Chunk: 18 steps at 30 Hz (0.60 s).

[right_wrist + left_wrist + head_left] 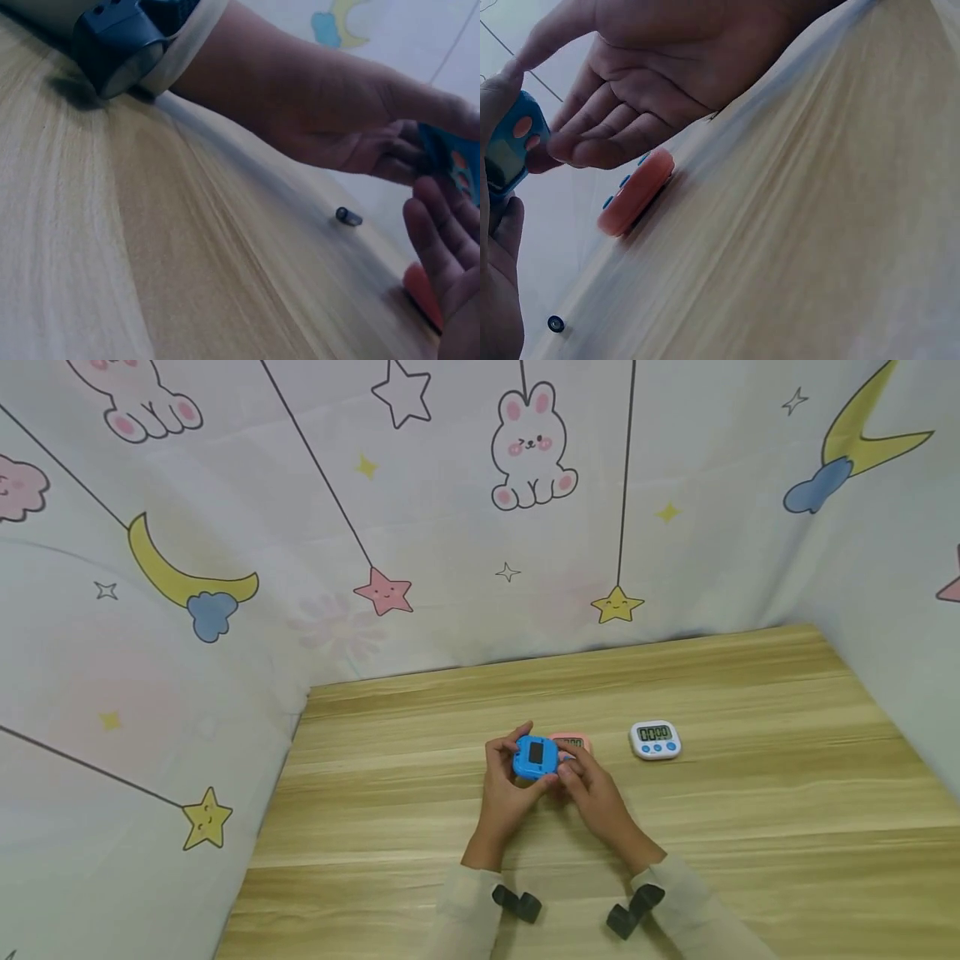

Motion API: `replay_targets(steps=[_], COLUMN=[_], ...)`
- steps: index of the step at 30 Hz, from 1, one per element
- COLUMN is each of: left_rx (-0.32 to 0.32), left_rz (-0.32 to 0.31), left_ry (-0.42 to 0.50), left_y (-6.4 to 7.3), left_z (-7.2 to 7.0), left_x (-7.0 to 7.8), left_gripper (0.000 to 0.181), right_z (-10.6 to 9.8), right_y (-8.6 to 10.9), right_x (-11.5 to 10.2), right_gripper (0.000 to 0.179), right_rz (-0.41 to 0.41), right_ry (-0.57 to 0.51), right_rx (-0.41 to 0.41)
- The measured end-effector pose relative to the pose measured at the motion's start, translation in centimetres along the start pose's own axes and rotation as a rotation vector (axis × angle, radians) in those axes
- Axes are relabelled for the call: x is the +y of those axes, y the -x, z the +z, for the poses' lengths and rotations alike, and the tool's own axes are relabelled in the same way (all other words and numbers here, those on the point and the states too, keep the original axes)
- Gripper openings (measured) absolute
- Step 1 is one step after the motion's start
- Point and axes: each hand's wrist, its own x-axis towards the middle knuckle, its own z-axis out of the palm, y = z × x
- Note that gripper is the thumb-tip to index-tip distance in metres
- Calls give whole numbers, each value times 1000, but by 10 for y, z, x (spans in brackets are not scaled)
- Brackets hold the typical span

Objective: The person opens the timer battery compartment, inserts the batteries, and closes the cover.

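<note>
A blue digital timer [536, 757] is held up over the table, its back with a dark rectangle facing the head camera. The left hand [504, 789] grips it from the left, thumb along the near edge. At its right edge the right hand [600, 797] pinches it with curled fingertips. Orange buttons and the screen show on the underside of the timer [514, 142] in the left wrist view. Behind the hands lies a pink timer [576, 740] with blue buttons, partly hidden by the right fingers.
A white timer [656, 740] with blue buttons lies right of the hands on the wooden table [750, 760]. In the right wrist view a small dark cylinder [349, 217], like a battery, lies on the tabletop. A patterned curtain [450, 527] borders the table's back and sides.
</note>
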Motion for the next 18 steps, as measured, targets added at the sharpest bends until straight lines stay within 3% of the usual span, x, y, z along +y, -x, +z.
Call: replay_targets(steps=[3, 7, 16, 18], left_rx=[-33, -76, -121, -121], left_rz=[8, 21, -29, -38], left_ry=[-39, -113, -192, -188], left_y=[1, 1, -1, 0], left_z=[1, 2, 0, -1], left_x=[1, 4, 5, -7], left_gripper=[60, 59, 67, 69], right_z=[-2, -4, -7, -7], right_y=[-1, -4, -6, -5], right_x=[-3, -4, 0, 0], right_gripper=[41, 43, 48, 48], right_rz=[23, 17, 5, 8], right_ry=[-171, -299, -336, -330], right_rx=[-35, -44, -30, -29])
